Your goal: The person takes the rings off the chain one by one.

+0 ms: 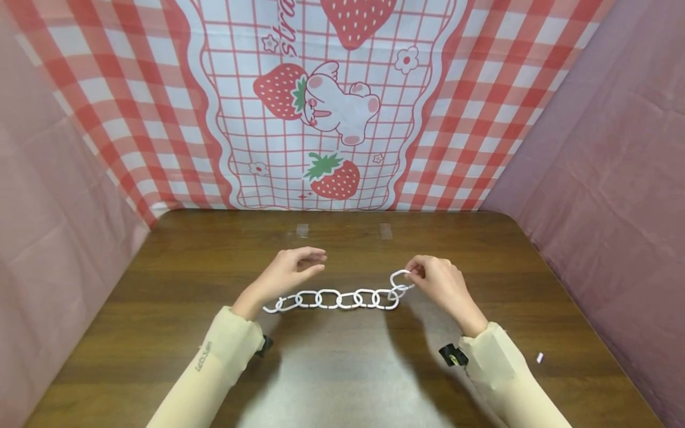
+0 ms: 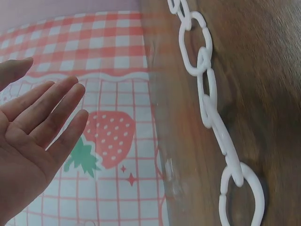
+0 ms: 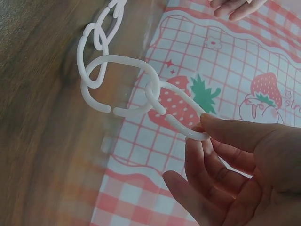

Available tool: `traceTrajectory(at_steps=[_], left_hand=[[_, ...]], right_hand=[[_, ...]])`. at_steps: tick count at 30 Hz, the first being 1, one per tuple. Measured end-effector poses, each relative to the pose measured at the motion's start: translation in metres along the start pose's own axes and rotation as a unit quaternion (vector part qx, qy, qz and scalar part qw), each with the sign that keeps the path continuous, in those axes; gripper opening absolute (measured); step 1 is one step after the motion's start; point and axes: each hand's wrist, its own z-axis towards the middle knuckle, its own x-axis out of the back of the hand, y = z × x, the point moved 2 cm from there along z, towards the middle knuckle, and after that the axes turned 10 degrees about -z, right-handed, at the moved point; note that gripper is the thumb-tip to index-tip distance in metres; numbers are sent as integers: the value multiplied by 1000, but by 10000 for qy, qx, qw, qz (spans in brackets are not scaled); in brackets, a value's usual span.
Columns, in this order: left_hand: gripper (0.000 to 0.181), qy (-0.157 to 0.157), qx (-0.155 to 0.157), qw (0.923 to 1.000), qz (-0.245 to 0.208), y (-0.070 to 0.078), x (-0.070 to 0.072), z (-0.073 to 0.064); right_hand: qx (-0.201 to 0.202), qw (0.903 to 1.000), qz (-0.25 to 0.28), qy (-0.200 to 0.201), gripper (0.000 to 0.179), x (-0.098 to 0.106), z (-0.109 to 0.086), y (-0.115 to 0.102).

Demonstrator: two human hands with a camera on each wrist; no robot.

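- Chain [image 1: 339, 299]: smooth, white, built of interlocked oval links, several showing a narrow gap
- Pose: stretched nearly straight, left to right, along the wooden tabletop [image 1: 342, 255]
- End link [image 3: 179, 129]: rightmost, raised, pinched by the right hand [image 1: 441, 280]

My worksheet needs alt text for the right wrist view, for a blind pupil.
The right hand pinches the end link of a white chain, whose interlocked links run to the upper left. A brown table fills the left, a strawberry-print cloth hangs behind, and the left hand partly shows at the top.
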Motion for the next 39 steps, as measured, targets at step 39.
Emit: traceTrajectory(at_steps=[39], left_hand=[[39,-461,42,9953,-846,6,-63,16]], right_hand=[[8,9994,193,294,7,14,-8,-30]])
